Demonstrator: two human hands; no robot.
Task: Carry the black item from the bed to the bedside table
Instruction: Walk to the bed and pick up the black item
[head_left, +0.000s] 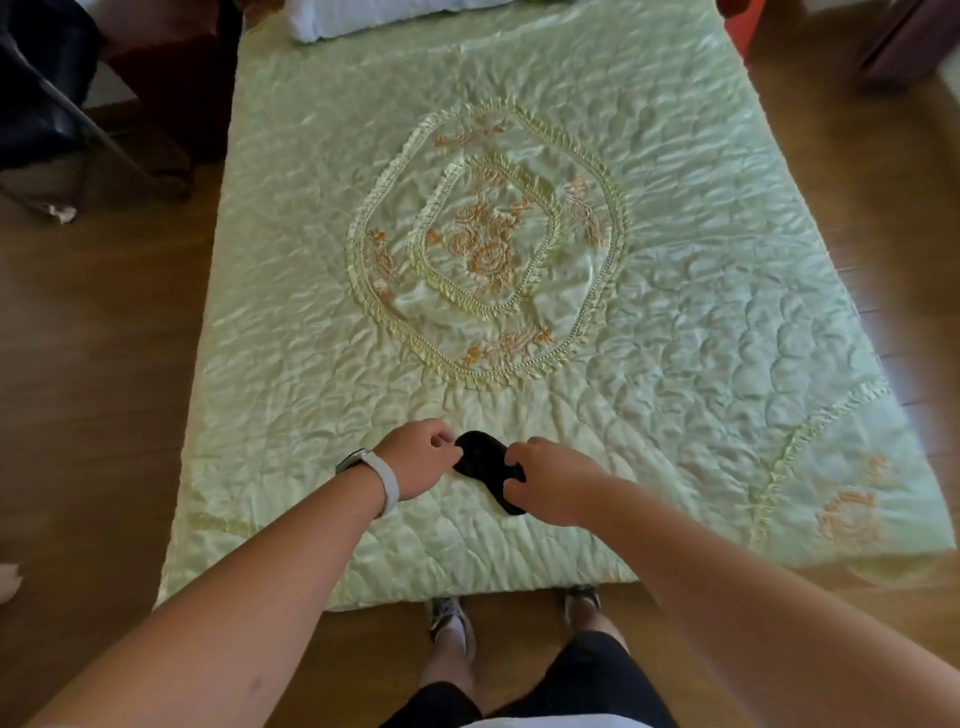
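A small black cloth item (485, 460) lies on the pale green quilted bed (311, 322) near its foot edge. My left hand (423, 457), with a white watch band on the wrist, pinches the item's left end. On the other side, my right hand (550, 480) grips the right end, covering part of it. Both hands rest low on the quilt. No bedside table can be made out with certainty in this view.
A white pillow (374, 15) lies at the head of the bed. Dark furniture and a black bag (47, 83) stand at the upper left, and a red object (743, 26) at the upper right. Wooden floor (104, 364) runs along both sides. My feet stand at the bed's foot.
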